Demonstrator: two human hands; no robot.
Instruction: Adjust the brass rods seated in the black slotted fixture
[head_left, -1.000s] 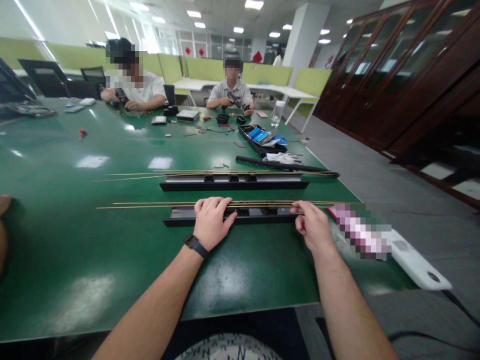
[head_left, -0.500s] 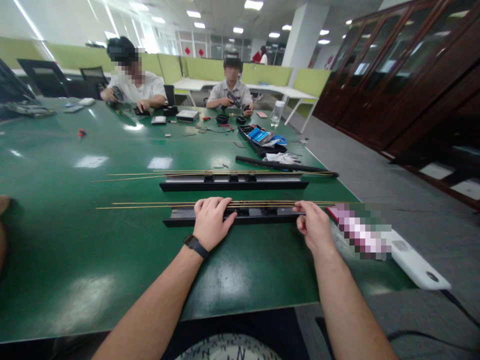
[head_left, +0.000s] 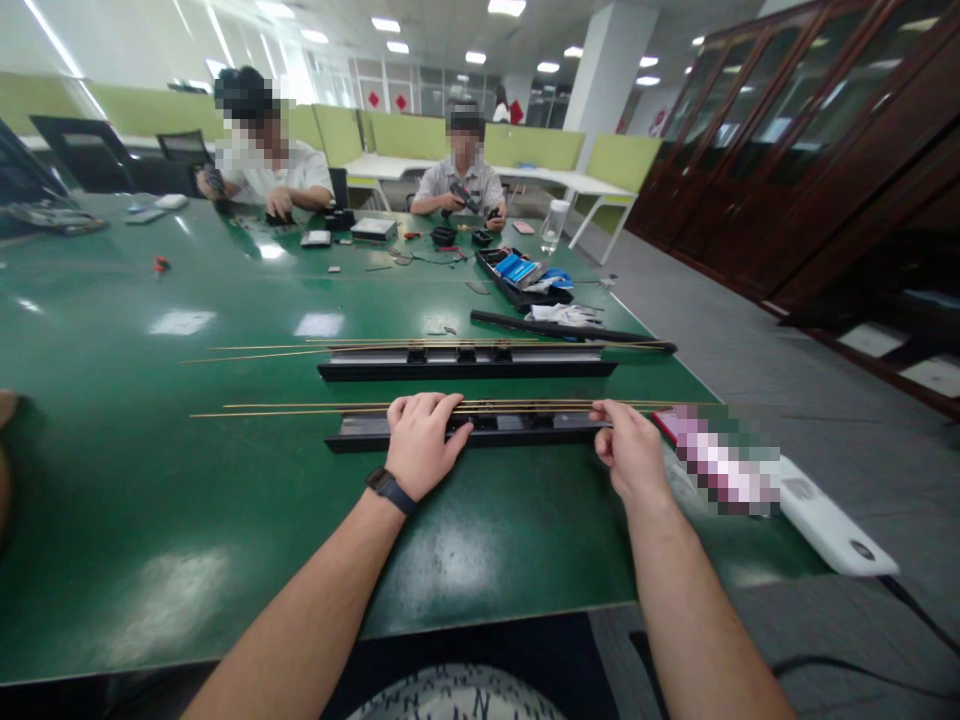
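In the head view a long black rail (head_left: 495, 437) with a grey inner channel lies across the green table in front of me. Several thin brass-coloured rods (head_left: 285, 412) run lengthwise along it and stick out far past its left end. My left hand (head_left: 424, 440) grips over the rail, fingers across the rods and thumb apart on the near side. At the rail's right end, my right hand (head_left: 628, 443) pinches a thin rod between thumb and forefinger, its other fingers curled. Small black blocks (head_left: 540, 421) sit inside the channel between my hands.
A second black rail (head_left: 469, 372) with rods lies parallel behind. Beyond are a black tube (head_left: 574, 331), white gloves (head_left: 566, 315) and a black tray (head_left: 517, 290) with blue items. A white device (head_left: 836, 520) sits at right. Two people (head_left: 274, 165) work across the table.
My hands hold nearly the same places; the right hand has shifted very slightly. Across the table, the person at left has moved both hands a little.
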